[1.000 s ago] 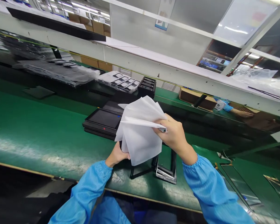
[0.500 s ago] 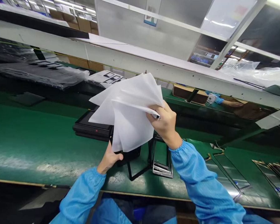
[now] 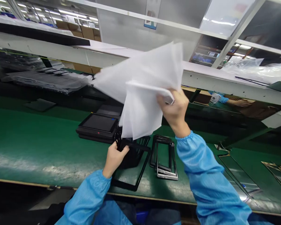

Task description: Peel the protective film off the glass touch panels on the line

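My right hand (image 3: 174,111) is raised above the green belt (image 3: 37,143) and pinches a bunch of white thin sheets (image 3: 145,90), which fan out up and to the left. My left hand (image 3: 114,157) is lower, closed on a black device part (image 3: 131,151) that rests over a black rectangular frame (image 3: 131,175). Both arms wear blue sleeves. Just right of the frame lie stacked frames (image 3: 165,157), black and silver. Behind my left hand sits a stack of black screen units (image 3: 99,125).
Trays wrapped in plastic (image 3: 46,79) lie at the far left of the line. Another person's hand with a blue cuff (image 3: 239,102) rests across the belt at the right. Flat glassy panels (image 3: 239,178) lie on the belt's right. A white shelf beam (image 3: 213,81) crosses overhead.
My right hand has lifted the white sheets higher and to the right, clear of the belt. The black part and frame under my left hand now show.
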`<action>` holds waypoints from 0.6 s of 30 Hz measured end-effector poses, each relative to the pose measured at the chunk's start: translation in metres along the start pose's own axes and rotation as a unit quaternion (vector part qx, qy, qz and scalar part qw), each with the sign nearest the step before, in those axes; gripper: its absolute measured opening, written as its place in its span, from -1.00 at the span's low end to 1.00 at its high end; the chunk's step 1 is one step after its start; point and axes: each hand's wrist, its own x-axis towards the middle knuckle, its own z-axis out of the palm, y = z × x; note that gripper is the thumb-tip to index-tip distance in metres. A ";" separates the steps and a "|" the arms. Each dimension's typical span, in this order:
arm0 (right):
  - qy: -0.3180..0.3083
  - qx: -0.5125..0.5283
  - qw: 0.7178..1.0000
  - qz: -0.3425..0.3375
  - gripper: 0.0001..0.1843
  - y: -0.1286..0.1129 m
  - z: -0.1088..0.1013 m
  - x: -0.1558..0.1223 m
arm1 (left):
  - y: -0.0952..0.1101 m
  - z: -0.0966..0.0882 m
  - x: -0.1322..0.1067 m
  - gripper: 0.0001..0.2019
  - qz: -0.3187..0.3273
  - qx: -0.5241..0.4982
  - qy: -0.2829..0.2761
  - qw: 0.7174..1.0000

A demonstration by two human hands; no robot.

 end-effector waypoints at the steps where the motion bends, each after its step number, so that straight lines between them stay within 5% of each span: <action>1: 0.020 -0.012 1.000 0.009 -0.87 0.011 -0.006 0.011 | 0.005 -0.003 0.004 -0.76 -0.005 -0.001 -0.011 1.000; 7: 0.126 0.042 0.982 0.132 -0.88 0.072 -0.057 0.037 | 0.038 -0.018 0.030 -0.64 -0.050 -0.040 -0.067 0.996; 13: 0.220 0.103 0.920 0.308 -0.84 0.113 -0.113 -0.035 | 0.085 -0.020 0.083 -0.60 -0.135 -0.105 -0.137 0.976; 18: 0.289 0.084 0.880 0.367 -0.84 0.123 -0.156 -0.102 | 0.120 -0.015 0.106 -0.67 -0.196 -0.137 -0.197 0.951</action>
